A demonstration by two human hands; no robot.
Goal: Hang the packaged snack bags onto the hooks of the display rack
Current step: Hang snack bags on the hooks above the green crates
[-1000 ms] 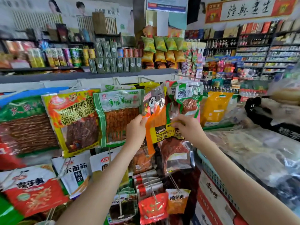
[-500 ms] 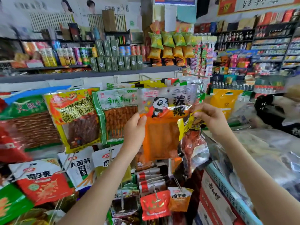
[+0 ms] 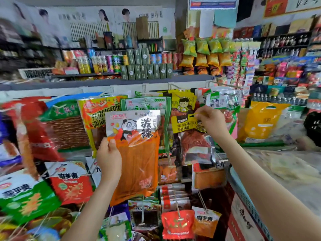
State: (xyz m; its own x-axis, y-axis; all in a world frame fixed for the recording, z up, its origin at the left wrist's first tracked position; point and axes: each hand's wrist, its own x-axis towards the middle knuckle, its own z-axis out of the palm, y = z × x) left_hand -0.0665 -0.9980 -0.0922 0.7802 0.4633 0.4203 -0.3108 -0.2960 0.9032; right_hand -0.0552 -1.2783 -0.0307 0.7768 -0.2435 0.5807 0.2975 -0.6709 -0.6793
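Note:
My left hand (image 3: 108, 158) grips the left edge of an orange snack bag with a panda on its label (image 3: 139, 153), held upright in front of the display rack. My right hand (image 3: 211, 121) pinches the top of a yellow-labelled bag with a cartoon figure (image 3: 186, 122), which holds dark red meat and hangs at the rack's upper right. A yellow bag of the same kind (image 3: 182, 101) hangs behind it. A bare hook (image 3: 224, 84) sticks out of the rack's top bar above my right hand.
Many snack bags hang on the rack: a green-edged bag (image 3: 147, 103), an orange-yellow bag (image 3: 97, 112), small red packs (image 3: 177, 223) below. A counter with plastic-wrapped goods (image 3: 286, 167) lies to the right. Shelves of cans and boxes (image 3: 139, 66) stand behind the rack.
My left hand has carried the panda bag down and to the left, alone. My right hand let go of its right corner and now pinches the yellow-labelled bag.

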